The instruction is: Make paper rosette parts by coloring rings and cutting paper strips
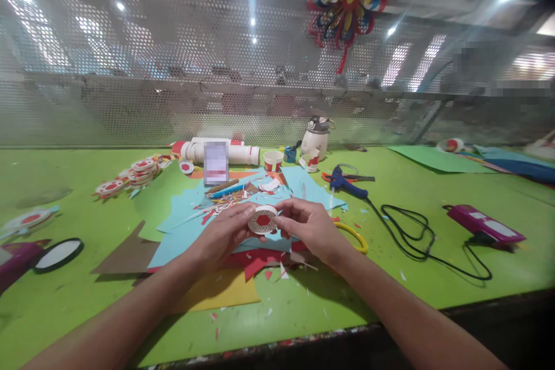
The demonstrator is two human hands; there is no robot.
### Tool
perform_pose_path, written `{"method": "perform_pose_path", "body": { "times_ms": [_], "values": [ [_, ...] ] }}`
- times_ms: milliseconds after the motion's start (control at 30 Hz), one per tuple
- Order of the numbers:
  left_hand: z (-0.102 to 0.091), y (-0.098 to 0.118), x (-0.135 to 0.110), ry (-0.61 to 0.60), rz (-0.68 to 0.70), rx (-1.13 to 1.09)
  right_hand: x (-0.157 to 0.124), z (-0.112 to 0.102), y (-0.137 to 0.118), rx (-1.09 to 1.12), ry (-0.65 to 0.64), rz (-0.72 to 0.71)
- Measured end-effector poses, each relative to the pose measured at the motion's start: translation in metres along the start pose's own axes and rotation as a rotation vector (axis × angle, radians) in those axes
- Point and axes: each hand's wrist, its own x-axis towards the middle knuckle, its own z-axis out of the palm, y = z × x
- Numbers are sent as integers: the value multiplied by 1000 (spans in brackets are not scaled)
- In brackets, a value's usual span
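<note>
Between my two hands is a round white paper disc point(263, 220) with a raised rim, a dotted face and a red hexagon in its middle. My left hand point(232, 224) pinches its left edge, thumb on top. At the right edge, the thumb and fingers of my right hand point(303, 222) grip it too. Below the hands lie light blue paper sheets point(173, 245), with paper scraps point(217, 208) and a blue pen point(232, 189) just beyond. Similar red-and-white discs point(143, 170) are piled to the left.
A blue glue gun point(344, 181) with scissors behind it lies right, its black cord reaching a purple power strip point(485, 224). Yellow-handled scissors point(358, 237) rest by my right wrist. Behind stand a paper cup point(273, 161), a bottle point(315, 137) and a phone point(215, 165).
</note>
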Motion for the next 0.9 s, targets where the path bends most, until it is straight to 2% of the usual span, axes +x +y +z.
{"method": "perform_pose_path", "body": {
  "times_ms": [133, 267, 433, 633, 900],
  "values": [
    [1, 0, 0, 6, -19, 33, -1, 0, 0, -1, -1, 5],
    [2, 3, -1, -37, 0, 65, 0, 0, -1, -6, 0, 4],
    [5, 6, -3, -22, 1, 244, 2, -2, 2, 0, -8, -7],
    [7, 6, -1, 17, 102, 393, 2, -2, 1, -2, 0, -4],
    [7, 3, -2, 42, 145, 323, 1, 1, -3, -15, 29, -7]
  ]
}}
